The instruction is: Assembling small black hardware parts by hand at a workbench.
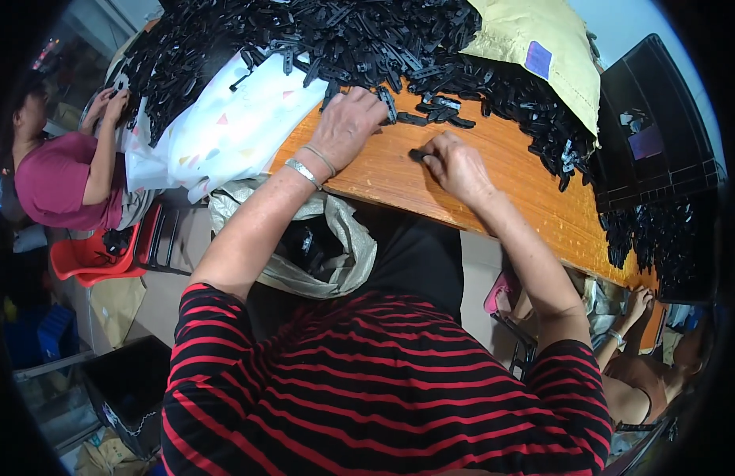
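Right now my right hand (456, 164) has its fingertips pinched shut on one small black plastic clip (416, 155), pressed flat on the orange wooden table (494, 182); the clip sticks out to the left of my fingertips, long axis roughly left-right across the table. My left hand (348, 125) is palm-down with fingers curled over the near edge of the big pile of black clips (359, 40), touching loose pieces there; can't tell if it actually grips any. The pile lies just beyond both hands, closer to the left one, and a few stray clips (440, 113) sit between the pile and my right fingers. Further out: white patterned bag (225, 127) to my left, yellowish sack (542, 47) on the pile's far right, grey bag (336, 254) below the table edge, black crate (661, 119) at right. One person sits at the left end, another at the lower right.
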A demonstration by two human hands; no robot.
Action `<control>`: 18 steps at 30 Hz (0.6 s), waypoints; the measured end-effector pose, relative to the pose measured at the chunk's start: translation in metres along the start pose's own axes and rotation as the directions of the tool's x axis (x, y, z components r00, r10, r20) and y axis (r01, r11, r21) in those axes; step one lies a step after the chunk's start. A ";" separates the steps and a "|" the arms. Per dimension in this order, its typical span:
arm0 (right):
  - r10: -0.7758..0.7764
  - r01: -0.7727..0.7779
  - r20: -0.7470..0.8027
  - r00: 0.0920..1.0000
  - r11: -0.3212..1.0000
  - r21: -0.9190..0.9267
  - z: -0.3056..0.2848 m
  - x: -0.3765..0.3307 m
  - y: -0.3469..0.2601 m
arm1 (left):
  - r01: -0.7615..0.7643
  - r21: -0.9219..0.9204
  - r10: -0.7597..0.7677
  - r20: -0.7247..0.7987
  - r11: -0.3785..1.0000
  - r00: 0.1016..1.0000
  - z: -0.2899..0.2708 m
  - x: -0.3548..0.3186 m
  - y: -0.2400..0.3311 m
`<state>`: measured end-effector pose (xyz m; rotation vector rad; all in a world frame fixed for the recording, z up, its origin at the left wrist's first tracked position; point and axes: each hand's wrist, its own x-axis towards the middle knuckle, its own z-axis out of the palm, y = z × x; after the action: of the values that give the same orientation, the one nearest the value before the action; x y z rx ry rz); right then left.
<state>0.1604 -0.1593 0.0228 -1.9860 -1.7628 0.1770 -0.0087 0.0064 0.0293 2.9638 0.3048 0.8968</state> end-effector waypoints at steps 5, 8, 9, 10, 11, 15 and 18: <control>-0.038 0.040 -0.030 0.999 0.997 0.063 0.018 -0.002 -0.020 | 0.037 -0.148 -0.042 -0.032 0.988 0.999 -0.001 -0.005 0.021; -0.016 0.028 -0.076 0.997 0.987 0.161 0.021 0.003 -0.011 | 0.057 -0.180 -0.066 -0.045 0.982 0.997 -0.002 -0.003 0.029; 0.016 0.018 -0.120 0.993 0.960 0.281 0.021 0.005 -0.010 | 0.049 -0.191 -0.061 -0.055 0.980 0.997 -0.002 -0.002 0.032; 0.016 0.017 -0.116 0.993 0.959 0.283 0.018 0.006 -0.009 | 0.053 -0.191 -0.064 -0.052 0.980 0.997 -0.002 -0.001 0.034; 0.137 -0.111 -0.022 0.990 0.879 0.464 0.005 0.011 -0.021 | 0.054 -0.203 -0.063 -0.037 0.978 0.997 -0.005 0.000 0.036; 0.250 -0.206 0.046 0.967 0.667 0.716 0.001 0.019 -0.014 | 0.069 -0.302 -0.084 -0.037 0.951 0.996 -0.007 0.015 0.048; 0.313 -0.235 0.082 0.946 0.490 0.840 0.003 0.015 -0.011 | 0.134 -0.400 -0.165 -0.044 0.907 0.985 0.000 0.011 0.042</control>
<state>0.1513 -0.1432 0.0279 -1.4455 -0.9370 0.8750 0.0081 -0.0324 0.0388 2.5028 0.3061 0.9284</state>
